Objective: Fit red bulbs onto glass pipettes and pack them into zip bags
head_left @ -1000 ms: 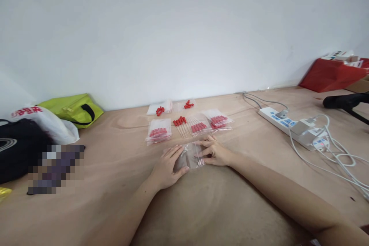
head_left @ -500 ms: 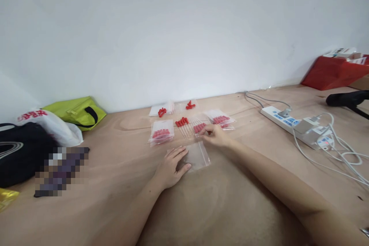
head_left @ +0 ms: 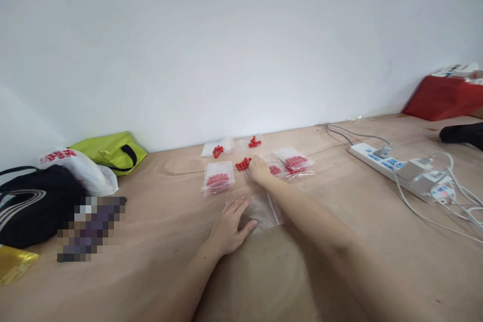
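My left hand (head_left: 234, 226) lies flat with its fingers apart, resting on the left part of a clear zip bag (head_left: 266, 215). Beyond the bag my right hand (head_left: 260, 171) is curled over a row of thin wooden sticks with red tips (head_left: 243, 164). Its fingertips are largely hidden, and I cannot see what they hold. To the left lies a stack of zip bags with red-tipped pieces inside (head_left: 218, 181). Another filled stack (head_left: 296, 162) is to the right. A filled bag (head_left: 275, 170) is partly covered by my right wrist.
Along the wall lie loose red pieces (head_left: 218, 151) and more red pieces (head_left: 254, 142) on bags. A white power strip (head_left: 372, 160) with cables is at right, near a red bag (head_left: 441, 98). Black (head_left: 45, 206), white (head_left: 94, 178) and lime-green bags (head_left: 113, 148) stand at left.
My right hand has moved left and away from me, from beside the filled bag to the red-tipped sticks. My left hand stays on the clear bag. The view has shifted slightly.
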`<state>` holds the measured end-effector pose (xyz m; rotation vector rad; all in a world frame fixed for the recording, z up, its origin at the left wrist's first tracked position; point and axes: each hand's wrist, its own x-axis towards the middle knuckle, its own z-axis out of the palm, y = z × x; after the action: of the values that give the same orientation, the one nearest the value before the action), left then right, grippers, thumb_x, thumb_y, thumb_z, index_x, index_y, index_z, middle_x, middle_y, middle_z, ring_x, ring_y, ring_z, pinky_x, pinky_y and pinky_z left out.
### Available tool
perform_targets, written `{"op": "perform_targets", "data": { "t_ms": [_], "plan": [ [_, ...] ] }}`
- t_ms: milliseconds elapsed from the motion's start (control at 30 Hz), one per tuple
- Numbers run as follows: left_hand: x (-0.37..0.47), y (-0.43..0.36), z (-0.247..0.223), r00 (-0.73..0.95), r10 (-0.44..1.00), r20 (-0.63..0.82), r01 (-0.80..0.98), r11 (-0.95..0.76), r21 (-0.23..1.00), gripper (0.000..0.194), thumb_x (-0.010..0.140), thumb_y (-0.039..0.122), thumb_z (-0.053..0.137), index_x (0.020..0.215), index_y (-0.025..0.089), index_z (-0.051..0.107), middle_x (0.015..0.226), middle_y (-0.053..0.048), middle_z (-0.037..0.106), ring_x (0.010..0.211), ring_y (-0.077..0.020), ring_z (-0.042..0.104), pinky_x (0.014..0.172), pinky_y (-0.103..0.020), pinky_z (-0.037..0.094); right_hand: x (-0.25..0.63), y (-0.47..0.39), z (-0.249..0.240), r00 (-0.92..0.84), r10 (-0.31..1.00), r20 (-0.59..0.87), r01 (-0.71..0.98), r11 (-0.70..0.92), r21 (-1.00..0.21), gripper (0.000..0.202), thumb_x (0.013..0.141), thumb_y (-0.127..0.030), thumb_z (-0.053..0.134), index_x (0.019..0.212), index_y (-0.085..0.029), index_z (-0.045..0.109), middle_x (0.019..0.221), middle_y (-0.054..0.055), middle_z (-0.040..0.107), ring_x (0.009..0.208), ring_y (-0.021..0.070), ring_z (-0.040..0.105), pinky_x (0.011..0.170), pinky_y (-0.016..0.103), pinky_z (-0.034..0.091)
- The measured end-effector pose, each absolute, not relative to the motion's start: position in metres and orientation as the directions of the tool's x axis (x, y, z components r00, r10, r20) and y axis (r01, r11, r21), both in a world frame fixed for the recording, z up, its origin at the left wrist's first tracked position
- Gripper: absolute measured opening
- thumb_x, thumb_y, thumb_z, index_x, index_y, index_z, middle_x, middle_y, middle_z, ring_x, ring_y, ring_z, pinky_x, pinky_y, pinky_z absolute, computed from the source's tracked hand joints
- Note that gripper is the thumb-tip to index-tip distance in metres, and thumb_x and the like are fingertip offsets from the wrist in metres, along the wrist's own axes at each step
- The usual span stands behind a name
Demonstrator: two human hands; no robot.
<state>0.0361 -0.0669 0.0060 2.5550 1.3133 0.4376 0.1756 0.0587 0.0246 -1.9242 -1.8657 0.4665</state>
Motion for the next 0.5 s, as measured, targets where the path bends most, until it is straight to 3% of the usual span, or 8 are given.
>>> {"op": "perform_targets", "data": {
  "t_ms": [100,200,333,500],
  "plan": [
    [0.035,-0.068,0.009,0.560,0.816,0.142,0.740,-0.570,0.358,0.049,0.085,0.034,0.041,0.129,0.016,0.033,0.131,-0.010,0.044,0.121,-0.0226,0.039,0.102,-0.045,0.029,0.186,0.057,0.029,0.021,0.998,0.066,0.847,0.017,-0.531,0.043,0.078,-0.007,0.041,0.121,-0.001,0.038,0.104,0.026,0.057,0.097,0.0278,0.056,0.076,0.033,0.044],
    [0.035,-0.069,0.011,0.575,0.812,0.100,0.738,-0.567,0.366,0.053,0.081,0.028,0.045,0.130,0.016,0.030,0.134,-0.010,0.041,0.123,-0.0230,0.035,0.104,-0.046,0.026,0.214,0.048,0.026,-0.010,0.994,0.112,0.799,0.075,-0.596,0.058,0.077,-0.014,0.044,0.130,-0.004,0.022,0.096,0.017,0.060,0.088,0.0227,0.058,0.075,0.029,0.044],
    [0.037,-0.069,0.012,0.578,0.810,0.098,0.740,-0.571,0.356,0.058,0.078,0.028,0.047,0.132,0.018,0.028,0.135,-0.010,0.039,0.125,-0.0239,0.034,0.105,-0.047,0.024,0.260,0.017,0.003,0.121,0.971,0.207,0.473,0.127,-0.872,0.073,0.077,-0.021,0.039,0.135,-0.009,-0.003,0.079,0.004,0.057,0.062,0.0151,0.056,0.062,0.028,0.047],
    [0.039,-0.067,0.009,0.578,0.804,0.137,0.734,-0.586,0.343,0.057,0.079,0.029,0.047,0.132,0.020,0.028,0.134,-0.009,0.041,0.124,-0.0245,0.035,0.103,-0.047,0.025,0.279,-0.023,-0.021,0.191,0.971,0.147,0.182,0.112,-0.977,0.071,0.075,-0.028,0.037,0.133,-0.020,-0.004,0.072,-0.002,0.046,0.043,0.0088,0.046,0.041,0.022,0.041]
  ]
}}
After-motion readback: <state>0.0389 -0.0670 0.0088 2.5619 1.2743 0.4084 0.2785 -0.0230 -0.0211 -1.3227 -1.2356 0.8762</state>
